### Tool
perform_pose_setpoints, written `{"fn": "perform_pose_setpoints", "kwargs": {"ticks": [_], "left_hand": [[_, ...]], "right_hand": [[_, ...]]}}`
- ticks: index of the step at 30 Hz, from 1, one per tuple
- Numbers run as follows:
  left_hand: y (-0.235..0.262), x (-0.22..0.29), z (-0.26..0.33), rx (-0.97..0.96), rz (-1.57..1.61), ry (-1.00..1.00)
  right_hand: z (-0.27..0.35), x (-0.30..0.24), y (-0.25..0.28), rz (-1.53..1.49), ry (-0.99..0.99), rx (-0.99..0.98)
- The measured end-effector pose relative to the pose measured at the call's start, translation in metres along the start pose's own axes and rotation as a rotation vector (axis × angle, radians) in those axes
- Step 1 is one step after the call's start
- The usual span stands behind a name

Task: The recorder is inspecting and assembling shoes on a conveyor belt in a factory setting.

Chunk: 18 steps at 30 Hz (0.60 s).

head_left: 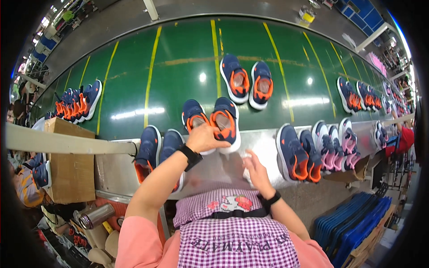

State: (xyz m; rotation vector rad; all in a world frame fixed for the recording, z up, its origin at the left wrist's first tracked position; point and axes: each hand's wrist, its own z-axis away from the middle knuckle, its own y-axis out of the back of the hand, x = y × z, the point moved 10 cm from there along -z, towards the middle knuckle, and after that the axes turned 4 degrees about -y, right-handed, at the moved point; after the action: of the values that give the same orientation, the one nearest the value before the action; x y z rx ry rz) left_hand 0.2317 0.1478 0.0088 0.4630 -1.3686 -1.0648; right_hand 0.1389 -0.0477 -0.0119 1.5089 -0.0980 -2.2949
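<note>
My left hand (206, 139) is closed on the heel ends of two navy sneakers with orange linings and white soles. The left sneaker (193, 110) and the right sneaker (225, 111) lie side by side over the belt's near edge, toes pointing away. My thumb rests at the right one's heel. Lower right, my right hand (257, 173) is over the metal ledge (263, 145), its fingers apart and nothing plainly in them. Just beyond stands another navy pair, a left shoe (234, 79) and a right shoe (261, 85), on the green conveyor belt (178, 58).
More navy shoes (149, 145) stand by my left forearm. To the right, a navy pair (292, 152) and pink-lined shoes (322, 143) line the ledge. Shoe rows (91, 99) sit farther along the belt. A white bar (67, 142) and a cardboard box (69, 165) are at left; blue trays (353, 223) at lower right.
</note>
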Motion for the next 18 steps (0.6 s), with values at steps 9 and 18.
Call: {"fn": "perform_pose_setpoints", "kwargs": {"ticks": [9,18], "left_hand": [[-0.078,0.073,0.103,-0.041,-0.071,-0.063],[-0.021,0.143,0.117,0.408,-0.113,-0.433]], "right_hand": [[-0.007,0.017,-0.005,0.397,0.027,-0.006],[0.017,0.022,-0.015,0.561,0.187,-0.102]]}}
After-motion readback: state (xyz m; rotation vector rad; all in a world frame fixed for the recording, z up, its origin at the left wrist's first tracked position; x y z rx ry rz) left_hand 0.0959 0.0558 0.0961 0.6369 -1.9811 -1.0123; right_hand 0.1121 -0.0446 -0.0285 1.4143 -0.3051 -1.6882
